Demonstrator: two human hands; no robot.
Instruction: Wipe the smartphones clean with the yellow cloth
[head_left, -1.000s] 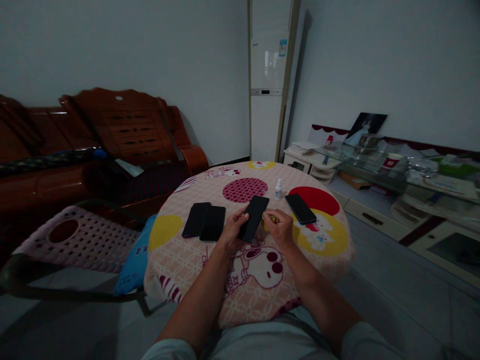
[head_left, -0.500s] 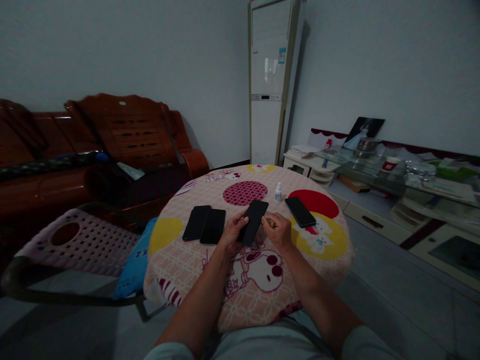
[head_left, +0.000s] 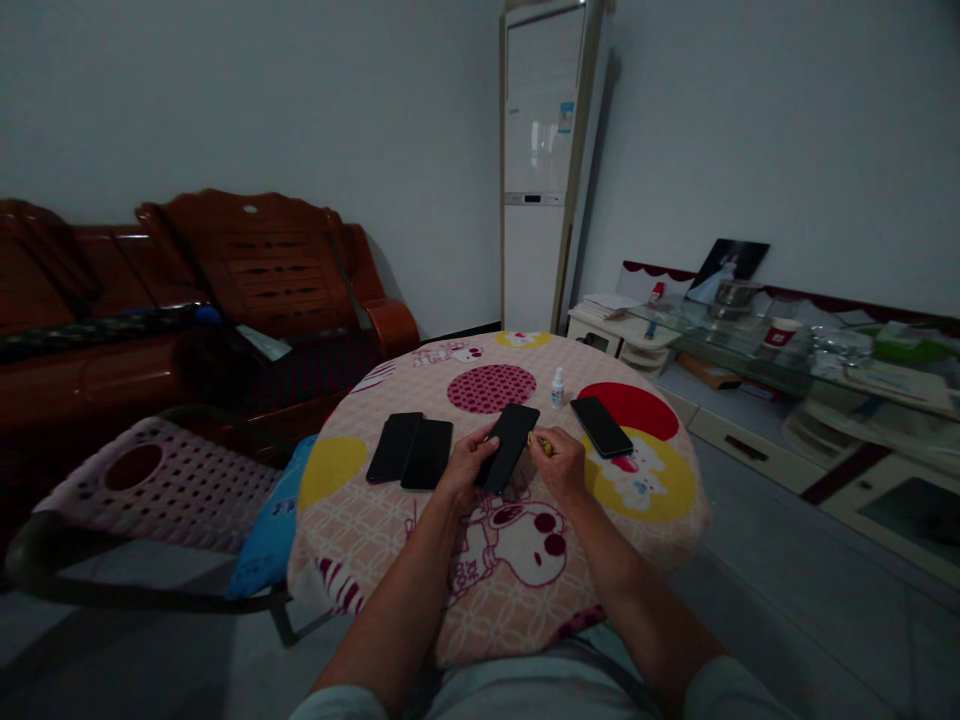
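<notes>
While the two hands hold almost the same pose as half a second and a full second ago, the only real change is a slight shift of the view; nothing on the desk (head_left: 352, 590) has been moved.

At the left, two dark phones (head_left: 410, 450) lie flat, side by side and touching, apart from both hands. Just right of them, the left hand (head_left: 463, 468) closes its grip on the near left edge of a third dark phone (head_left: 510, 447), which stands tilted with its far end raised off the patterned cloth. The thumb lies on the phone face. Just beside that phone, the right hand (head_left: 560, 464) pinches a small yellowish item (head_left: 541, 441); what the item is cannot be told. Its tip sits close to the phone's right edge; contact cannot be confirmed.

Farther right, a fourth phone (head_left: 601, 426) lies flat on the red patch, and a small white bottle (head_left: 557, 388) stands upright at the far side.

Judgement: the held phone remains the item being worked on, and the work on it appears to be in progress.
</notes>
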